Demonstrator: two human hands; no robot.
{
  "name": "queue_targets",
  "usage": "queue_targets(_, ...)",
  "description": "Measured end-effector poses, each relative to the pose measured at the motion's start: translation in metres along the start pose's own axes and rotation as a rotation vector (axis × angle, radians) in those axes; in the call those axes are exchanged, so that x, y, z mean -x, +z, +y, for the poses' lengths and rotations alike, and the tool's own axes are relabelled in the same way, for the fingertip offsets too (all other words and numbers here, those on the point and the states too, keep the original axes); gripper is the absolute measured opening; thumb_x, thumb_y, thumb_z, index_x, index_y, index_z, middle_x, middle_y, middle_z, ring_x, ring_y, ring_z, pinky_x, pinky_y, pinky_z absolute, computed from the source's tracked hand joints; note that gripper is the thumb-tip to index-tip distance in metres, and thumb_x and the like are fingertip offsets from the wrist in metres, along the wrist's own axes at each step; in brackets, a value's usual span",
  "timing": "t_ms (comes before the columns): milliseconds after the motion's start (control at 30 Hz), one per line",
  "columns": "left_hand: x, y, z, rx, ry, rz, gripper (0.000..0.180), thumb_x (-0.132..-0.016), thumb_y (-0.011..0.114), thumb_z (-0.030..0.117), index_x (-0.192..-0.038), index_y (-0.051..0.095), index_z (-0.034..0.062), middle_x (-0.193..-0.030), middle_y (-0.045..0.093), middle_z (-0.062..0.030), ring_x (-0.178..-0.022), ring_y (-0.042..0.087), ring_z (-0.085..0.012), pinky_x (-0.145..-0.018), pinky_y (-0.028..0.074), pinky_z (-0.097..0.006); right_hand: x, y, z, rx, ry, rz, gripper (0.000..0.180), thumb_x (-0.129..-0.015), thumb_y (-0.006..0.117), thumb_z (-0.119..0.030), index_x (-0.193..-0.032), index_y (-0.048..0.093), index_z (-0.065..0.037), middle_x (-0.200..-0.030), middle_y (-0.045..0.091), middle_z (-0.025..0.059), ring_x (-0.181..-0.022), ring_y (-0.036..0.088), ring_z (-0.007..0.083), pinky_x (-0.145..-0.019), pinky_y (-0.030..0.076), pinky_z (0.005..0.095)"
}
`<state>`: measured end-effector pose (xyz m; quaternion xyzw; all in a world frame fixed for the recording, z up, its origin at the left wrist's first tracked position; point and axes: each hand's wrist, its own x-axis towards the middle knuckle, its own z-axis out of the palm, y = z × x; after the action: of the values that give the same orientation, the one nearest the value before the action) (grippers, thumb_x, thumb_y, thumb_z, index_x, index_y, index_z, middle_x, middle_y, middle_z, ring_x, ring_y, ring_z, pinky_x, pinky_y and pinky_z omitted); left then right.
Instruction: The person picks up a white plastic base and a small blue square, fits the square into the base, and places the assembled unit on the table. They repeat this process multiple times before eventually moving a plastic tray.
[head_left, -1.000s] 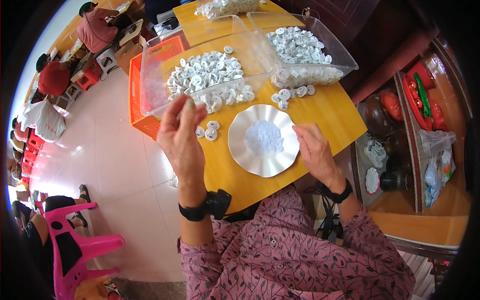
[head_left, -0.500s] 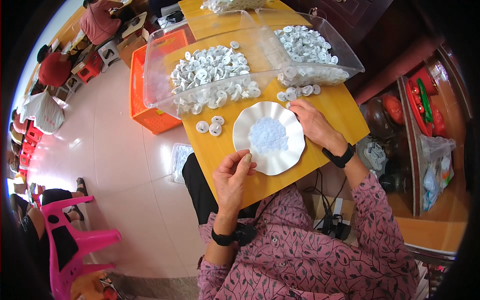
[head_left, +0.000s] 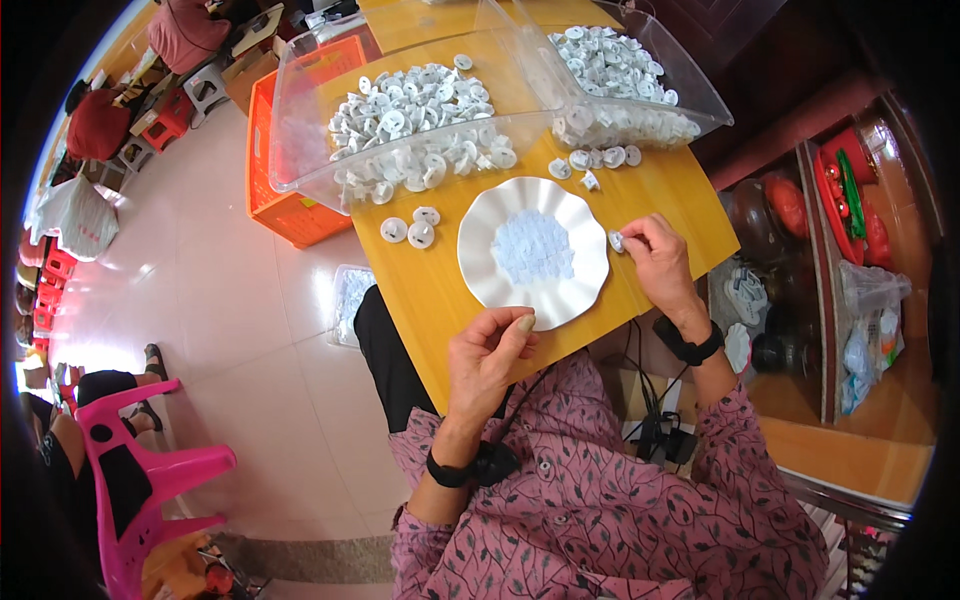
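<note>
A white plate with a wavy rim (head_left: pixel 480 275) lies on the yellow table, with a heap of small pale-blue flakes (head_left: pixel 533 248) in its middle. My right hand (head_left: pixel 660 265), just right of the plate, pinches a small round white plastic part (head_left: pixel 616 241) between thumb and fingers. At the plate's near rim is my left hand (head_left: pixel 488 362), its thumb and forefinger pressed together; whatever sits between them is too small to make out. Three white discs (head_left: pixel 421 235) rest left of the plate. Beyond it stand several similar white parts (head_left: pixel 613 157), with one tipped part (head_left: pixel 590 180) closer to me.
Two clear plastic bins, the left (head_left: pixel 300 165) and the right (head_left: pixel 700 105), hold many white parts at the table's far side. An orange crate (head_left: pixel 300 215) stands left of the table. A pink stool (head_left: pixel 180 465) is at lower left, a wooden shelf (head_left: pixel 825 300) at right.
My right hand has drawn back from beside the loose parts to the plate's right side, now plainly holding a white part. My left hand has shifted slightly right along the rim, still pinched.
</note>
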<state>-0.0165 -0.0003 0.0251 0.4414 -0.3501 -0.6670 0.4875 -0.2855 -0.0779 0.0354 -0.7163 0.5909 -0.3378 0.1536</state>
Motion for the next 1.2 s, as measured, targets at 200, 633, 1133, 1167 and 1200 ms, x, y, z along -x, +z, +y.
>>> queue_targets(200,0.003,0.005,-0.003,-0.006,-0.018,-0.095,0.022,-0.097,0.065,0.010,-0.114,0.066,-0.0039,-0.092,0.070,-0.0077,-0.078,0.066,-0.0121,-0.072,0.054,-0.024,0.031,-0.012,-0.028,-0.848,0.460,-0.016,0.013,-0.093,0.067,-0.007,-0.102,0.062,0.000,-0.091,0.067,0.0050,-0.079,0.063,0.0109,-0.071,0.050,0.0234)
queue_targets(633,0.001,-0.005,-0.013,0.117,0.102,-0.261,0.025,-0.090,0.072,0.005,-0.114,0.066,-0.0009,-0.100,0.068,-0.0066,-0.078,0.066,-0.0116,-0.066,0.055,-0.022,0.065,0.026,-0.093,-1.055,0.612,-0.325,0.013,-0.095,0.067,-0.009,-0.103,0.062,0.001,-0.087,0.069,0.0035,-0.075,0.064,0.0096,-0.065,0.050,0.0225)
queue_targets(1133,0.004,-0.017,-0.003,0.133,-0.028,-0.139,0.016,-0.092,0.068,0.004,-0.107,0.067,-0.0022,-0.084,0.069,-0.0066,-0.071,0.065,-0.0096,-0.063,0.055,-0.021,0.039,0.050,-0.093,0.247,-0.268,-0.179,0.033,-0.080,0.058,0.004,-0.111,0.067,-0.001,-0.107,0.060,0.0091,-0.101,0.056,0.0280,-0.087,0.041,0.0401)
queue_targets(1167,0.004,-0.016,-0.002,0.128,-0.041,-0.130,0.017,-0.092,0.068,0.004,-0.108,0.067,-0.0024,-0.084,0.069,-0.0069,-0.071,0.065,-0.0097,-0.063,0.055,-0.021,0.038,0.050,-0.095,0.263,-0.274,-0.181,0.031,-0.079,0.059,0.004,-0.109,0.067,-0.001,-0.107,0.060,0.0089,-0.101,0.056,0.0283,-0.087,0.041,0.0406)
queue_targets(1200,0.004,-0.017,-0.002,0.130,-0.042,-0.129,0.017,-0.092,0.068,0.004,-0.108,0.067,-0.0024,-0.084,0.069,-0.0069,-0.071,0.065,-0.0097,-0.063,0.055,-0.021,0.037,0.050,-0.095,0.279,-0.279,-0.183,0.030,-0.079,0.059,0.004,-0.107,0.067,-0.001,-0.107,0.060,0.0087,-0.101,0.055,0.0287,-0.087,0.041,0.0411)
